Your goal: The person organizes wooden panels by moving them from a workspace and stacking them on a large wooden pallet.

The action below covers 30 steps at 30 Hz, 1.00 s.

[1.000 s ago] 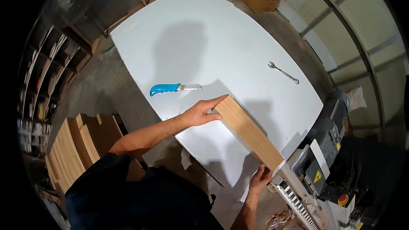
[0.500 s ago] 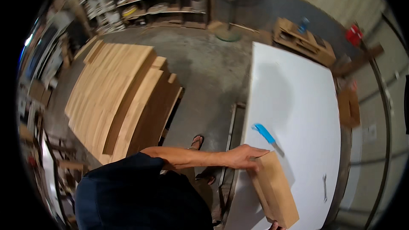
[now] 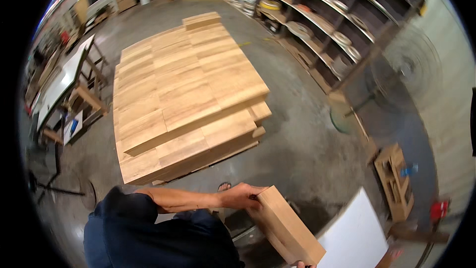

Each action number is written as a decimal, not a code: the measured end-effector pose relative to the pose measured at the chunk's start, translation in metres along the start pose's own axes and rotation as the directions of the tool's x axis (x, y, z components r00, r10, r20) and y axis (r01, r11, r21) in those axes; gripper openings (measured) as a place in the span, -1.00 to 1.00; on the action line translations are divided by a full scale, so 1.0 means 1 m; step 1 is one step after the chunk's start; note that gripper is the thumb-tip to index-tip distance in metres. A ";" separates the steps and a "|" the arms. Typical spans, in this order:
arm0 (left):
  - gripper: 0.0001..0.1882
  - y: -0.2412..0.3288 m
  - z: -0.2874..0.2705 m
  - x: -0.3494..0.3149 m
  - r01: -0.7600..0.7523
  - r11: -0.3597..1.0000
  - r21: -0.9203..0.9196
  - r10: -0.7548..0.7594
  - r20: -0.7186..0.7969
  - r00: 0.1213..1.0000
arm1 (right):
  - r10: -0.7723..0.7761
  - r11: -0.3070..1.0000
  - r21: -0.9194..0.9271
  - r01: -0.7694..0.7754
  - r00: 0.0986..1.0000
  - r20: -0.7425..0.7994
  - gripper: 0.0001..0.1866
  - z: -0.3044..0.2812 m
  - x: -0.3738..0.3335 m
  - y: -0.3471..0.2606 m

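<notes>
A long, rectangular wood-coloured block (image 3: 287, 226) is held up in front of me, slanting from the middle down to the lower right. My left hand (image 3: 242, 196) is closed round its upper left end, thumb along the top edge. At the lower edge of the picture, a small part of my right hand (image 3: 301, 265) shows at the other end of the block, its fingers pressed against it. Most of that hand is out of view. Ahead of me stands a large, low stack of similar wood-grain blocks (image 3: 183, 77), laid side by side in rows, with one extra block (image 3: 201, 20) on its far edge.
The white tabletop (image 3: 354, 235) lies at the lower right. Shelves (image 3: 317, 17) with rolls stand at the back right, near a floor fan (image 3: 404, 69). A wooden crate-like piece (image 3: 394, 181) rests by the wall. Another white-topped table (image 3: 64, 79) stands at left.
My view has swung left, from the white table toward the stack. The block has left the tabletop area in both hands. The blue-handled knife and the wrench are out of view.
</notes>
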<state>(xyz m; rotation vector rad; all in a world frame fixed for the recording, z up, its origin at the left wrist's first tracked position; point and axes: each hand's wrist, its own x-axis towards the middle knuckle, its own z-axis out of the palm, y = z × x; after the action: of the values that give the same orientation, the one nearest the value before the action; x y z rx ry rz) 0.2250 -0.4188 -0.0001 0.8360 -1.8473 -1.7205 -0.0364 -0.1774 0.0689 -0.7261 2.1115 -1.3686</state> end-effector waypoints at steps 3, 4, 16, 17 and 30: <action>-0.32 -0.003 -0.050 0.030 0.048 0.998 0.042 -0.041 -0.156 0.987 | 0.042 0.997 -0.068 -0.033 0.991 0.128 -0.63 0.052 0.070 -0.039; -0.31 -0.007 -0.063 0.040 0.113 0.993 0.035 -0.104 -0.193 0.976 | 0.023 0.998 -0.067 -0.014 0.991 0.136 -0.60 0.072 0.091 -0.055; -0.63 -0.030 -0.177 0.184 0.312 0.925 -0.219 -0.381 -0.539 0.751 | 0.204 0.952 -0.305 -0.005 0.755 0.623 -0.57 0.246 0.386 -0.132; -0.62 -0.027 -0.189 0.198 0.308 0.896 -0.321 -0.441 -0.545 0.713 | 0.075 0.978 -0.195 0.074 0.749 0.659 -0.59 0.263 0.422 -0.112; -0.70 -0.036 -0.267 0.271 0.104 0.836 -0.538 -0.544 -0.793 0.274 | -0.035 0.998 0.043 -0.046 0.161 0.986 -0.62 0.501 0.589 -0.206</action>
<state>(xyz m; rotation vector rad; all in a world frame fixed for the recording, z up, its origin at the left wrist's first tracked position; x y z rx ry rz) 0.2280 -0.8007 -0.0271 1.6637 -0.4873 -1.2009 -0.0926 -0.9729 0.0028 -1.1527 0.9115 -0.5198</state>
